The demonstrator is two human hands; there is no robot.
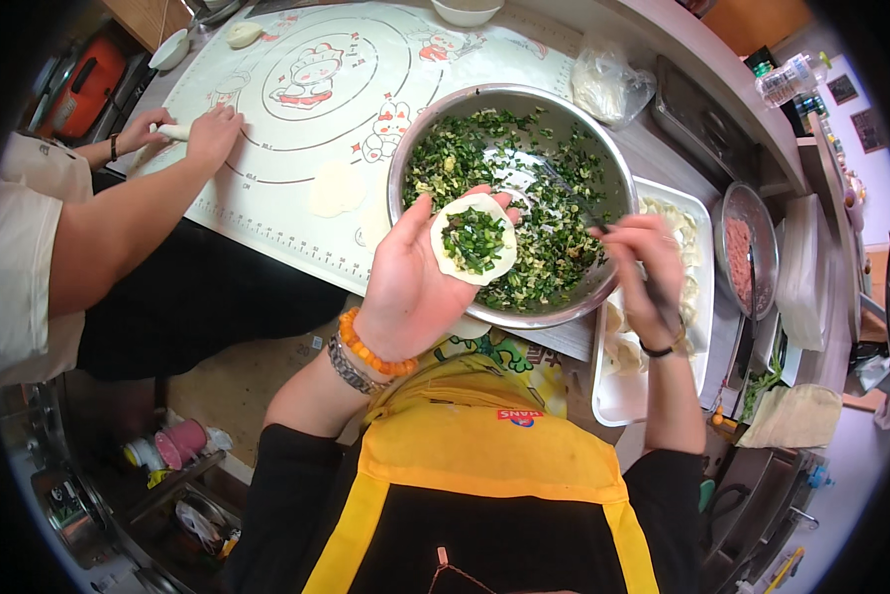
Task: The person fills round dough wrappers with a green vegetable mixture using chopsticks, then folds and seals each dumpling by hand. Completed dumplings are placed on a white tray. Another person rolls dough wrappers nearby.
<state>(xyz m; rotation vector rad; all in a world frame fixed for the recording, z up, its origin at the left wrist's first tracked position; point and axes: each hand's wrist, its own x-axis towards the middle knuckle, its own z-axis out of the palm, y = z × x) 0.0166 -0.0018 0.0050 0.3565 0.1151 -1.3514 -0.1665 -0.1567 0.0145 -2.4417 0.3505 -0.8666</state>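
On the palm of my left hand (415,289) rests a round dough wrapper (439,236) with a heap of chopped green filling (477,241) in its middle. This hand is above the near-left rim of a large steel bowl (534,319). The bowl contains more chopped greens with pale yellow bits (452,141). My right hand (645,275), slightly blurred, grips a dark utensil (660,301) at the bowl's right rim. The utensil appears to reach into the greens. Under my right forearm stands a white tray (608,405) of folded dumplings (627,353).
A co-worker's hands (218,137) hold a rolling pin (171,132) on the printed pastry mat (296,152) at left. A flat wrapper (338,189) lies near the bowl. Right of the tray are a bowl of pink minced meat (740,260) and stacked white containers (805,275). A plastic bag (610,82) sits behind.
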